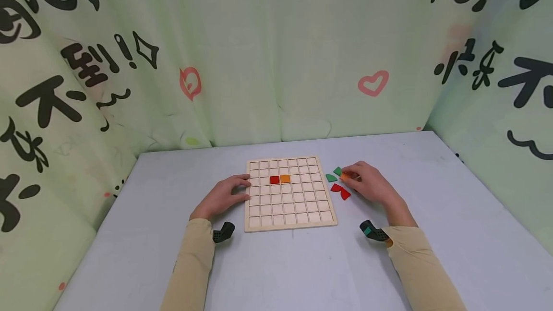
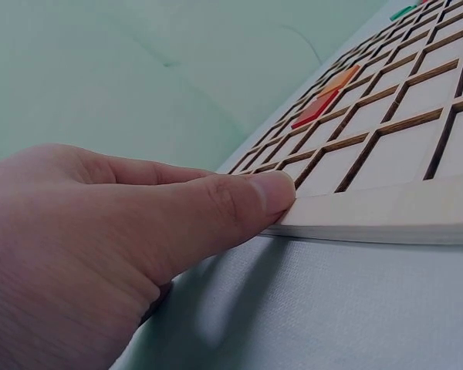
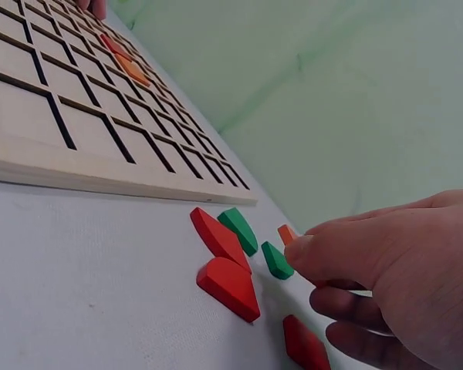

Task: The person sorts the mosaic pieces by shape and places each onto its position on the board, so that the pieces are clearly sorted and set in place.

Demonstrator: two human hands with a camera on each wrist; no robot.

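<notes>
A wooden grid board (image 1: 290, 228) lies flat on the table, holding a red square tile (image 1: 274, 180) and an orange square tile (image 1: 285, 179) side by side. My left hand (image 1: 223, 197) rests at the board's left edge; its thumb (image 2: 272, 193) touches the rim, with the fingers fairly straight. Right of the board, my right hand (image 1: 368, 181) pinches a small orange piece (image 3: 286, 233) between thumb and fingers, which hide most of it. Near that hand lie two green pieces (image 3: 238, 230) and red pieces (image 3: 230, 288) with curved edges. Another red piece (image 3: 305, 343) lies beneath the right hand.
A white cloth covers the table (image 1: 285, 272). Behind and beside it hangs a pale green curtain (image 1: 281, 61) with black lettering and heart drawings. A black device (image 1: 223, 232) is strapped at the left wrist, and another black device (image 1: 373, 231) at the right.
</notes>
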